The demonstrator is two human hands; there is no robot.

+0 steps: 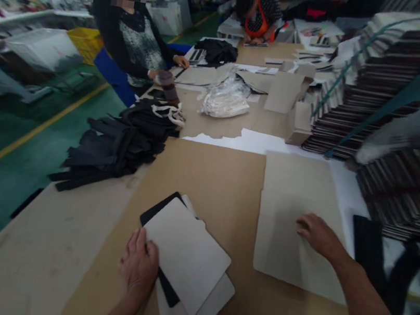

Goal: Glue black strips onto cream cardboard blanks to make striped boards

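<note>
My left hand (139, 263) rests at the left edge of a small stack of rounded boards, its fingers spread and nothing gripped. The top board (186, 254) is pale grey; a black piece (161, 208) and more pale boards (211, 305) stick out beneath it at different angles. Over the large pale sheet (288, 216) on the right hangs my right hand (315, 234), fingers curled together; whether anything is between them is too small to make out. Brown board (215, 174) lies under these things.
Black fabric strips (117, 143) are heaped at the table's left edge. Beyond lie a clear plastic bag (227, 97) and a cardboard box (300, 123). Tall strapped stacks (386, 84) stand on the right. Two people (139, 47) are at the table's far side.
</note>
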